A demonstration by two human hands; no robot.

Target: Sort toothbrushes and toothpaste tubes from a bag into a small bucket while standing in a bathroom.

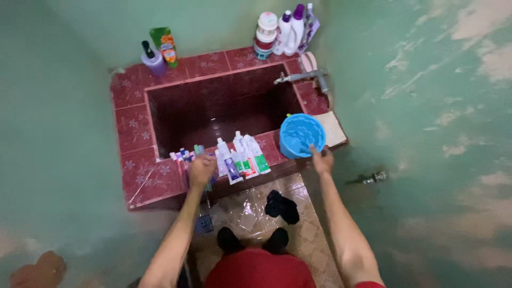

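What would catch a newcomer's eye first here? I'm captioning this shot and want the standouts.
First the dark red tiled basin set against pale green walls, seen from above. On its front rim lies a row of tubes, with the left hand over their left end. At the rim's right corner the right hand grips a bright blue dipper; bottles crowd the far corner above a tap.

One head-worn view looks steeply down from standing height at the red tiled basin (pixel 213 109) in a green-walled corner (both forearms reach in from the bottom edge).
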